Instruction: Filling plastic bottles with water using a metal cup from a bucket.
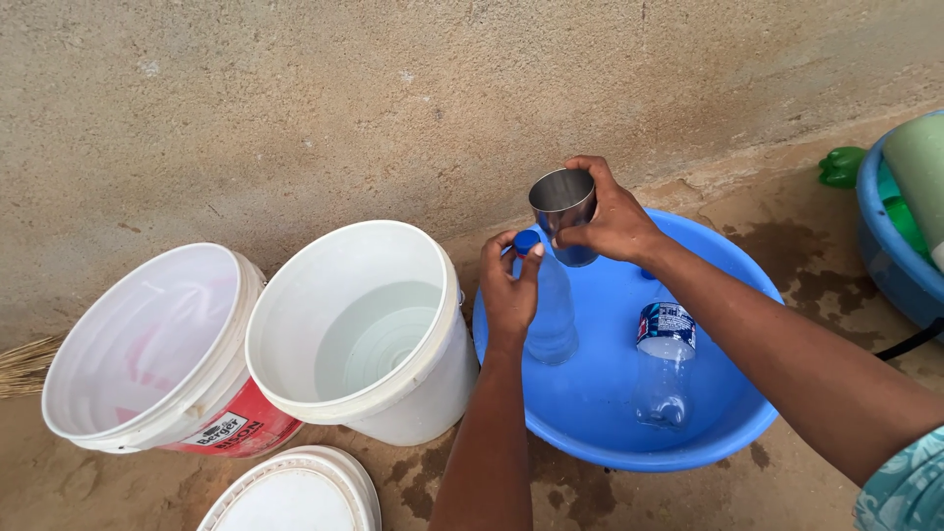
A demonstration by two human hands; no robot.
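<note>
Nearest to the camera sat a white bucket lid [295, 492] on the damp ground, right at the bottom edge. Just behind it were two white buckets touching side by side: the left bucket [147, 344] had a red band low on its wall, and the right bucket [364, 329] had clear water inside. Right of those was a blue basin [600, 393].

The person's left hand [511, 290] was wrapped around the neck of an upright clear plastic bottle [553, 315] standing in the basin, thumb and fingers pinching near its blue cap [526, 240]. Their right hand [615, 221] was gripping a steel cup [564, 211] from the side, holding it just above and behind the bottle's top, mouth tilted toward the camera.

A second clear bottle [664, 369] with a blue label lay in the basin, well apart to the right. Off at the far right edge was another blue tub [885, 246] with something green in it. Couldn't tell what exactly.
</note>
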